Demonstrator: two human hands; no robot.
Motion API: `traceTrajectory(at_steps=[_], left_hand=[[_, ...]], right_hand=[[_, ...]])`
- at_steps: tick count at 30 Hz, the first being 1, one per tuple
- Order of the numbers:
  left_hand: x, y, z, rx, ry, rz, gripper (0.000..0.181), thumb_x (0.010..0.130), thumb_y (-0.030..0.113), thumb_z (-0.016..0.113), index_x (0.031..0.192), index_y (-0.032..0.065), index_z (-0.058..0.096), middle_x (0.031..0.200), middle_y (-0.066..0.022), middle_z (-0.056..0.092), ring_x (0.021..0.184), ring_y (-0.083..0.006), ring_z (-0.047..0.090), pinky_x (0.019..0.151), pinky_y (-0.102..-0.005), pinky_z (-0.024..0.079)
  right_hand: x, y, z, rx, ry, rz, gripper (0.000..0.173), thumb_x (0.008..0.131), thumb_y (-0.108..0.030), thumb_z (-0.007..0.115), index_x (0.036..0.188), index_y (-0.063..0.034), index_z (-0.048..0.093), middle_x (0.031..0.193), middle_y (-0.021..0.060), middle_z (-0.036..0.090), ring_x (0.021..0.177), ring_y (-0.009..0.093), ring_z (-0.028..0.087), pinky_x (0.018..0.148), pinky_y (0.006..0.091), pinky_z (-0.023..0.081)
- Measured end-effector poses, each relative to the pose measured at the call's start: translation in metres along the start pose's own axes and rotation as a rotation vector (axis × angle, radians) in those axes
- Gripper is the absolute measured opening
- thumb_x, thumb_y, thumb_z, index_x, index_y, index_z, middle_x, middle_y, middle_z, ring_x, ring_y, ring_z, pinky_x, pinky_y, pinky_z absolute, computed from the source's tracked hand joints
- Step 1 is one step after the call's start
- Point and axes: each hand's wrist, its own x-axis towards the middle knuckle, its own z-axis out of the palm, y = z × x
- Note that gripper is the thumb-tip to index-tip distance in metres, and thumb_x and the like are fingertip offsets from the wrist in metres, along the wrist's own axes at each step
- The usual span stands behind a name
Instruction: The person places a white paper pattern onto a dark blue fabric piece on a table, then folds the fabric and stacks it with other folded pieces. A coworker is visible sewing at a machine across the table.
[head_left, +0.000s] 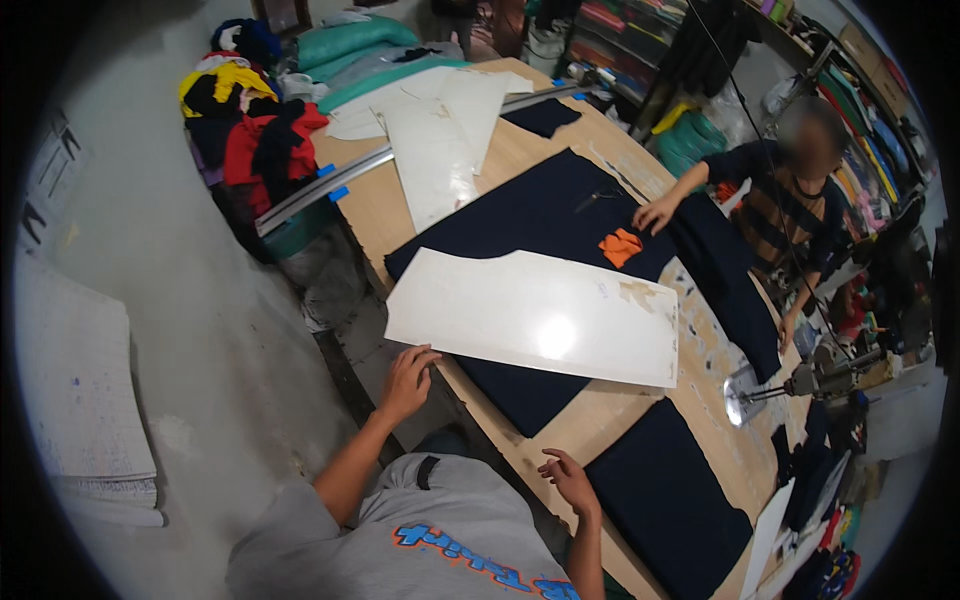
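Note:
A large white pattern sheet (517, 315) lies across navy fabric (517, 202) on the wooden table and overhangs bare wood at its right. At the sheet's near left edge is my left hand (407, 381), fingers spread, fingertips at or just touching the edge. My right hand (570, 481) hovers by the table's near edge, fingers apart and holding nothing. Beside it lies a separate piece of folded or stacked navy fabric (671, 495). An orange cloth scrap (620, 247) and dark-handled scissors (598, 196) rest on the navy fabric beyond the sheet.
Across the wooden table (622, 409), a co-worker's hand (657, 215) reaches over the fabric. A cutting machine's metal base (742, 397) stands at the right. More white pattern sheets (431, 150) and a metal rail (330, 187) lie at the far left, near heaped clothes (262, 142).

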Motion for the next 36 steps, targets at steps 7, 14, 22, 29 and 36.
traceTrajectory(at_steps=[7, 14, 22, 29, 36], left_hand=[[0.086, -0.052, -0.062, -0.083, 0.437, 0.031, 0.017, 0.102, 0.004, 0.061, 0.113, 0.0044, 0.074, 0.115, -0.0166, 0.072, 0.112, -0.0359, 0.07, 0.098, -0.043, 0.054], [0.329, -0.156, -0.015, -0.26, 0.313, -0.105, 0.023, 0.104, 0.023, 0.069, 0.119, 0.0062, 0.073, 0.104, -0.0127, 0.078, 0.099, -0.0312, 0.075, 0.087, -0.0389, 0.057], [0.497, -0.265, 0.115, 0.121, -0.087, -0.1, 0.056, 0.096, 0.053, 0.075, 0.121, 0.0025, 0.071, 0.116, -0.024, 0.075, 0.11, -0.0438, 0.072, 0.092, -0.0518, 0.057], [0.53, -0.233, 0.111, 0.196, -0.235, -0.247, 0.033, 0.098, 0.03, 0.074, 0.116, 0.0026, 0.072, 0.119, -0.0179, 0.078, 0.112, -0.0371, 0.074, 0.094, -0.0475, 0.058], [0.575, -0.028, 0.182, -0.894, -0.146, -0.011, 0.042, 0.104, 0.038, 0.073, 0.127, 0.0032, 0.071, 0.113, -0.0103, 0.076, 0.105, -0.0193, 0.071, 0.096, -0.0347, 0.055]], right_hand=[[0.048, -0.077, -0.006, -0.027, 0.119, -0.23, 0.035, 0.114, -0.023, 0.051, 0.143, -0.006, 0.062, 0.105, 0.0097, 0.077, 0.099, 0.016, 0.07, 0.09, 0.034, 0.055], [0.097, -0.145, 0.036, 0.013, 0.214, -0.142, 0.038, 0.113, -0.022, 0.053, 0.145, -0.0049, 0.061, 0.111, 0.0126, 0.077, 0.102, 0.019, 0.071, 0.092, 0.0346, 0.056], [0.064, -0.134, 0.071, 0.255, 0.464, 0.122, 0.035, 0.115, -0.024, 0.052, 0.144, -0.0063, 0.062, 0.107, 0.0088, 0.074, 0.103, 0.017, 0.069, 0.095, 0.0327, 0.055], [-0.031, -0.05, 0.143, 0.578, 0.969, 0.37, 0.032, 0.112, -0.02, 0.054, 0.139, -0.0064, 0.064, 0.105, 0.0113, 0.076, 0.094, 0.02, 0.073, 0.087, 0.0368, 0.059], [-0.074, 0.001, 0.236, 0.588, 0.855, 0.682, 0.03, 0.112, -0.019, 0.055, 0.138, -0.0063, 0.065, 0.109, 0.0112, 0.076, 0.092, 0.021, 0.073, 0.08, 0.0371, 0.059]])
